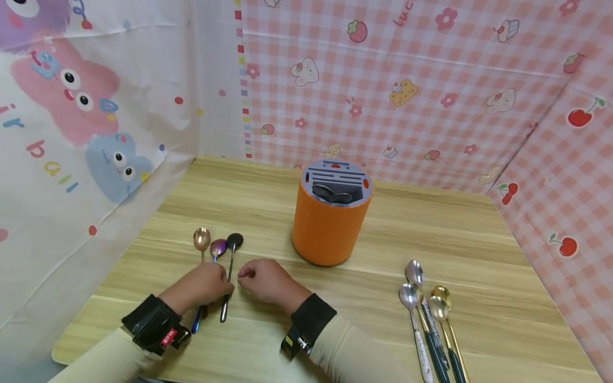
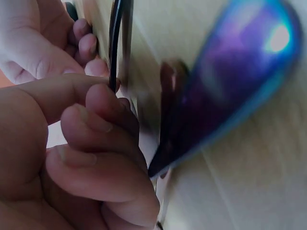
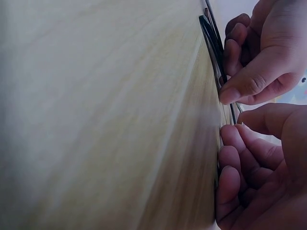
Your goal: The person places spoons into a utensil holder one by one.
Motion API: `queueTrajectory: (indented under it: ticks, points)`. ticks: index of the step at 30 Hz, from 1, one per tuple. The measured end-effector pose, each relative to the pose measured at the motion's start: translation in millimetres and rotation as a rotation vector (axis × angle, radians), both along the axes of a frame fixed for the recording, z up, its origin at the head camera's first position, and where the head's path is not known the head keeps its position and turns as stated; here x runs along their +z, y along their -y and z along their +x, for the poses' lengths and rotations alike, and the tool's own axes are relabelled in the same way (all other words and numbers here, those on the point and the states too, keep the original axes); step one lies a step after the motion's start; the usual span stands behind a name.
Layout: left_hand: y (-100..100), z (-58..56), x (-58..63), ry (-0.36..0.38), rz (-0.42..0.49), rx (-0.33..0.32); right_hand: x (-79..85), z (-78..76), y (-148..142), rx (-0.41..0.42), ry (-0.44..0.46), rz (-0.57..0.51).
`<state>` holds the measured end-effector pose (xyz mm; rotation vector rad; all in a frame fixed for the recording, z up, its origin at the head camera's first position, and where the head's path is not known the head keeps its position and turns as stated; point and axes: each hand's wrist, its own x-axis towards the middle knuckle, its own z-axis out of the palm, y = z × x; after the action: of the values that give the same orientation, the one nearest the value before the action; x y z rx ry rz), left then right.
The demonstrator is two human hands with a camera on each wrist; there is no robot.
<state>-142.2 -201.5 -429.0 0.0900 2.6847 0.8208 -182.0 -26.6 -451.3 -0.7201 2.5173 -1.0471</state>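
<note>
On the table's left side lie a copper spoon (image 1: pixel 201 239), a rainbow-purple spoon (image 1: pixel 218 247) and a black spoon (image 1: pixel 234 242), bowls pointing away from me. My left hand (image 1: pixel 203 287) pinches the black spoon's handle between thumb and fingers, covering parts of the other two handles. Close up in the left wrist view, the shiny bowl of the rainbow spoon (image 2: pixel 230 72) is beside the curled fingers. Just right of the black spoon, my right hand (image 1: pixel 268 279) has its fingers curled, thumb and index tips close together; nothing shows in it.
An orange cylindrical utensil holder (image 1: pixel 328 229) with a slotted grey top stands behind the hands, two dark spoons (image 1: pixel 335 196) in its front compartment. Several silver and gold spoons (image 1: pixel 431 314) lie grouped at the right. Patterned cloths (image 1: pixel 407 69) border the table.
</note>
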Motion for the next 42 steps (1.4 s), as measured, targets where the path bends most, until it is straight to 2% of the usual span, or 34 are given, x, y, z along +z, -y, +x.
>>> queueTrajectory:
  ticks: [4,10,16,21,25,29,36,42]
  points:
    - [-4.2,1.2,0.2,0.018,0.061,-0.002,0.2,-0.2,-0.2,-0.019,-0.006,0.003]
    - [-11.3,-0.9,-0.5,0.008,0.072,-0.038,0.6,-2.0,-1.2,-0.036,0.0,0.025]
    - [-21.5,-1.0,-1.0,-0.005,0.116,-0.033,-0.7,-3.8,-3.7,-0.064,0.004,0.028]
    - [-30.2,-0.3,-2.6,-0.042,0.088,-0.042,-0.6,-4.3,-6.4,-0.122,-0.015,0.05]
    - [-35.3,0.9,-3.8,-0.057,0.107,-0.05,0.4,-4.6,-8.9,-0.193,0.003,0.054]
    - [-37.5,1.8,-4.9,-0.072,0.131,-0.048,1.4,-6.1,-11.3,-0.237,0.053,0.008]
    - [-36.4,-0.7,-5.1,-0.051,0.183,-0.033,5.6,-6.2,-17.4,-0.252,0.099,-0.157]
    - [-36.0,-7.3,-6.2,-0.02,0.297,-0.055,15.9,-8.9,-24.7,-0.276,0.088,-0.25]
